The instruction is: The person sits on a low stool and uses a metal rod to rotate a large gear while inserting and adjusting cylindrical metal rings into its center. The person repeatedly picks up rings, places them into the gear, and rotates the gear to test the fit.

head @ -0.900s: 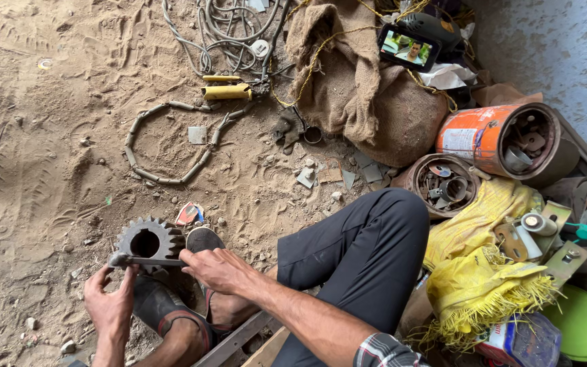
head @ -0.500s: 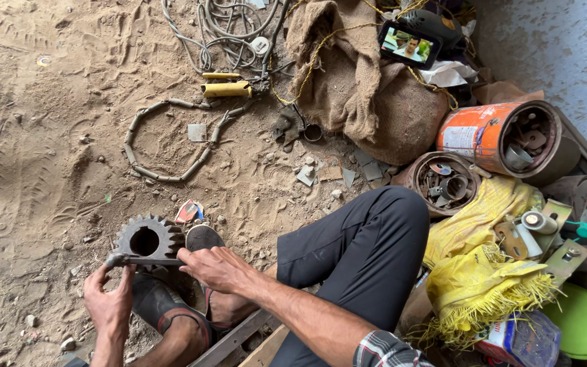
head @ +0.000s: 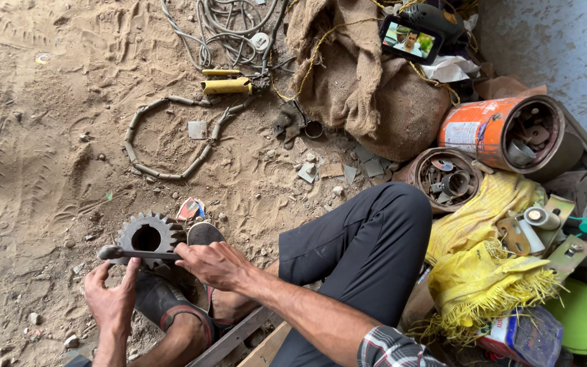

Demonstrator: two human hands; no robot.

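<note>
A dark toothed gear (head: pixel 145 236) with a round bore lies on the sandy ground near my feet. Across its near edge runs a thin metal rod (head: pixel 137 254) with a rounded knob at its left end. My right hand (head: pixel 215 264) grips the rod's right end. My left hand (head: pixel 111 299) reaches up from below with its fingers touching the rod near the knob. Beneath the hands are my sandalled feet (head: pixel 171 306).
A linked chain loop (head: pixel 164 136) and yellow tubes (head: pixel 225 85) lie farther out, with grey cables (head: pixel 225 24) beyond. Right: burlap sack (head: pixel 368 81), phone (head: pixel 410 39), orange can of parts (head: pixel 504 132), rusty tin (head: pixel 443 178), yellow cloth (head: pixel 490 265), green lid (head: pixel 585 319).
The gear and rod have shifted slightly as my hands adjusted on the rod; my left fingers sit closer to the knob end. The surroundings are the same.
</note>
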